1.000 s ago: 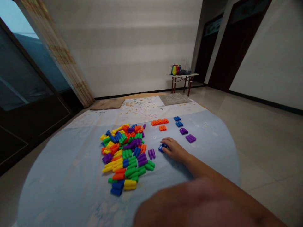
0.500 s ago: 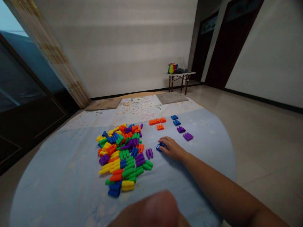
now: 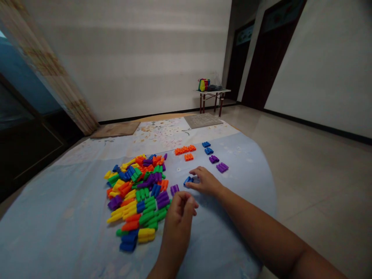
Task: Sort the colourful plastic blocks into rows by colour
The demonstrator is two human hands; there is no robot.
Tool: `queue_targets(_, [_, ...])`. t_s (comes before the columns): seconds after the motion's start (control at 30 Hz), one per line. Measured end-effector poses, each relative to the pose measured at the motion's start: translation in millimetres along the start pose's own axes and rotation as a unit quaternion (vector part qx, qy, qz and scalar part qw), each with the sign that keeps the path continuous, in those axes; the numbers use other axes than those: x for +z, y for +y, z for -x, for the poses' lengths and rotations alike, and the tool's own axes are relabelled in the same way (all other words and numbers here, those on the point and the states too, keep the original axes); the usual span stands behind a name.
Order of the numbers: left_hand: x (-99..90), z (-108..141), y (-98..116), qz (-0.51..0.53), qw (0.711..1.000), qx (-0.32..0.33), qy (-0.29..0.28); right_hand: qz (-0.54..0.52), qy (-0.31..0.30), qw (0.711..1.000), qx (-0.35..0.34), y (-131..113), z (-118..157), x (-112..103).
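Note:
A blue ribbed plastic building piece (image 3: 187, 181) lies on the cloth at the thumb and fingertips of my right hand (image 3: 205, 182). That hand's fingers are apart; whether the thumb presses on the piece I cannot tell. My left hand (image 3: 178, 217) is raised in front, right of the pile, its fingers curled in and thumb close to them. Nothing shows in it, but its inner side is hidden. Just beyond it lies a purple piece (image 3: 174, 189), partly covered by the hand. A mixed pile of coloured plastic pieces (image 3: 142, 193) spreads to the left.
Orange pieces (image 3: 185, 150) form a row farther back, with another orange piece (image 3: 188, 157) before it. Blue pieces (image 3: 206, 144) and purple pieces (image 3: 222, 167) stand in a slanting line at the right. Two flat boards (image 3: 203, 121) lie at the cloth-covered table's (image 3: 244, 186) far end.
My left hand has risen from the bottom edge toward the purple piece, fingers curled. The right hand's fingers have spread, so more of the blue piece shows. The view has turned slightly right.

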State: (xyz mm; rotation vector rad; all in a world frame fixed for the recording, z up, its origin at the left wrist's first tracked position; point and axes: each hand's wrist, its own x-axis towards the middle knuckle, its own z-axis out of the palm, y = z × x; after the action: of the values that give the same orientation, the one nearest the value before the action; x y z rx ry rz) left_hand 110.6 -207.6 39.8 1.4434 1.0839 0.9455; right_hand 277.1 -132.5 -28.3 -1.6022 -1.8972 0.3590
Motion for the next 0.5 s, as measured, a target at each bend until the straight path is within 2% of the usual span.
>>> queue_targets(0.13, [11.2, -8.9, -31.5, -0.158, 0.98, -0.013, -0.117, 0.025, -0.036, 0.999, -0.018, -4.8, 1.6, 4.0])
queue_targets(0.2, [14.1, -12.7, -40.3, -0.208, 0.962, -0.016, -0.175, 0.029, -0.048, 0.998, -0.03, -3.7, 0.1, 4.3])
queue_targets(0.27, [15.7, -16.1, -46.5, -0.232, 0.948, -0.016, -0.215, 0.022, -0.035, 0.999, -0.034, 2.4, -5.4, -1.0])
queue_targets(0.37, [15.3, -20.2, -55.3, -0.249, 0.941, 0.004, -0.229, -0.003, 0.02, 1.0, -0.02, 24.1, -25.6, -23.0])
queue_targets(0.5, [11.7, -25.4, -67.8, -0.254, 0.939, 0.02, -0.23, 0.031, 0.063, 0.997, 0.038, 72.0, -71.7, -66.7])
